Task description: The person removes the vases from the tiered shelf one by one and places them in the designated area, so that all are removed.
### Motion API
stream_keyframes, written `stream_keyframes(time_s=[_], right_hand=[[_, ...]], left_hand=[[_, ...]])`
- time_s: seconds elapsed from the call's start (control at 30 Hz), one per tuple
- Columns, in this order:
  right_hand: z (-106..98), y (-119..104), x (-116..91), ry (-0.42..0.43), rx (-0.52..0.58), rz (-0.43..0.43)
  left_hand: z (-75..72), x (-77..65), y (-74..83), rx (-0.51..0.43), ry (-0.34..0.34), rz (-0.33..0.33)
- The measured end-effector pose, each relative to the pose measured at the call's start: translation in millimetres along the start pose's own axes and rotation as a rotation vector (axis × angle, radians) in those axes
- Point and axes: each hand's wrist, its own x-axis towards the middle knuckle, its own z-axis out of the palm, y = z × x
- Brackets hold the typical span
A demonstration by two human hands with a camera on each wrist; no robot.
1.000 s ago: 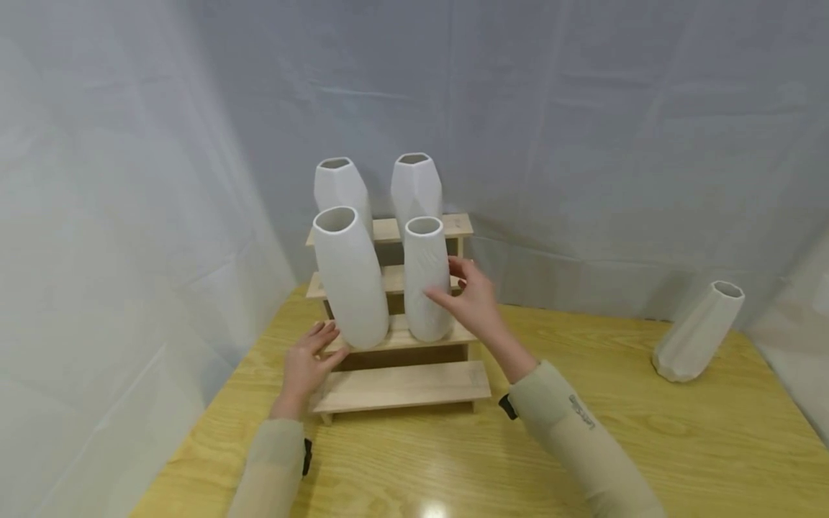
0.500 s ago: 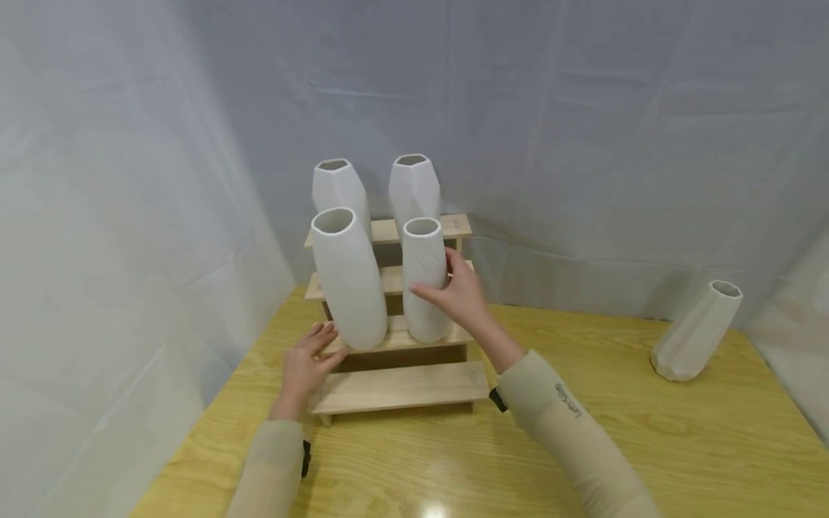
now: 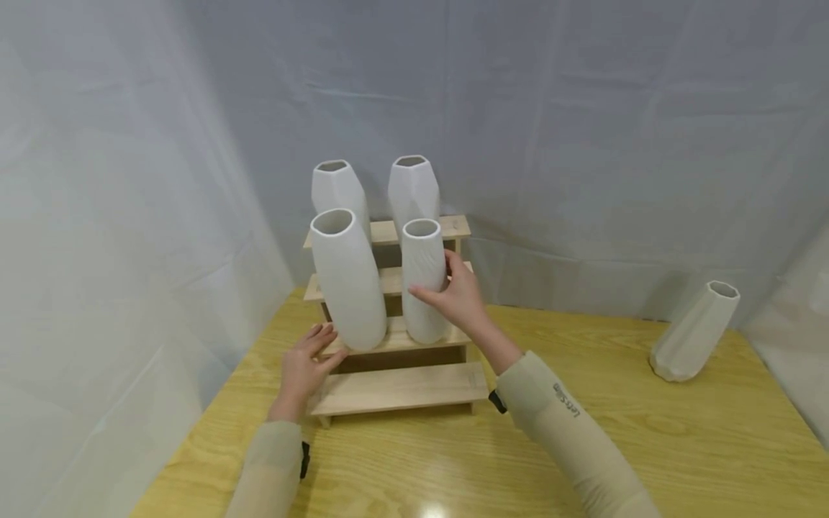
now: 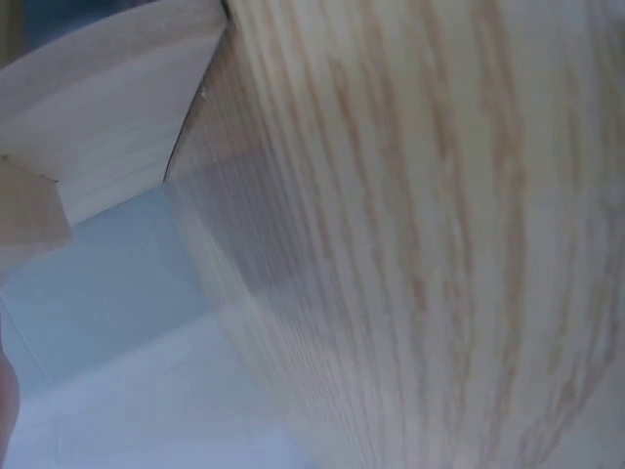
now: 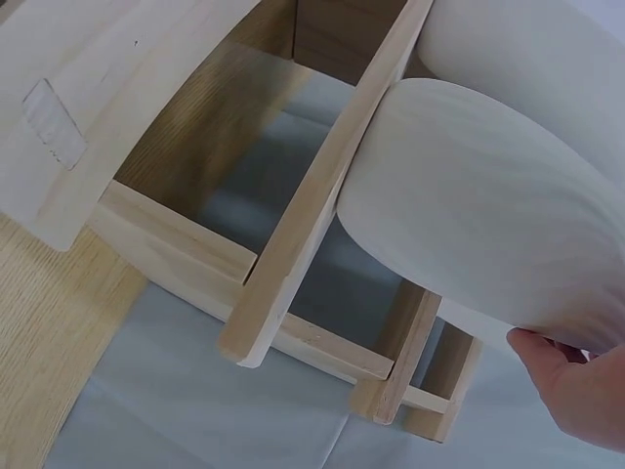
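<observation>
My right hand (image 3: 461,296) grips a slim white vase (image 3: 424,259), thumb across its front and fingers round its right side. This vase stands on the second-lowest step of a pale wooden tiered stand (image 3: 401,388). In the right wrist view, the vase's base (image 5: 439,186) sits at the step's edge, with thumb and fingers (image 5: 576,386) on its lower right. My left hand (image 3: 307,367) rests at that step's left end, fingers loosely extended beside a wider white vase (image 3: 352,288). In the left wrist view only a sliver of finger (image 4: 6,396) shows.
Two faceted white vases (image 3: 338,191) (image 3: 413,188) stand on the top step, partly hidden behind the front pair. A leaning-looking ribbed white vase (image 3: 696,334) stands far right on the wooden table (image 3: 583,432). Grey-white sheeting (image 3: 583,144) hangs behind and at the left.
My right hand has moved left and closed round the slim vase, its thumb sliding further across the front. The left hand and the other vases stay as they were.
</observation>
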Motion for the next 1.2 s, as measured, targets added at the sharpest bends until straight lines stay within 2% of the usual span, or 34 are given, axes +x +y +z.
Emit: stream_keyframes(time_s=[0.37,0.83,1.2], right_hand=[[-1.5,-0.6,-2.0,0.041,-0.010,-0.039],[-3.0,1.6,-7.6,0.114,-0.020,-0.070],[-13.0,-4.9,-11.8,0.165,0.004,-0.116]], left_hand=[[-0.1,1.8,0.4,0.016,-0.026,-0.033],[5.0,0.9,-1.5,0.000,0.005,0.012],[4.8,2.6,1.7,-0.023,-0.020,-0.028]])
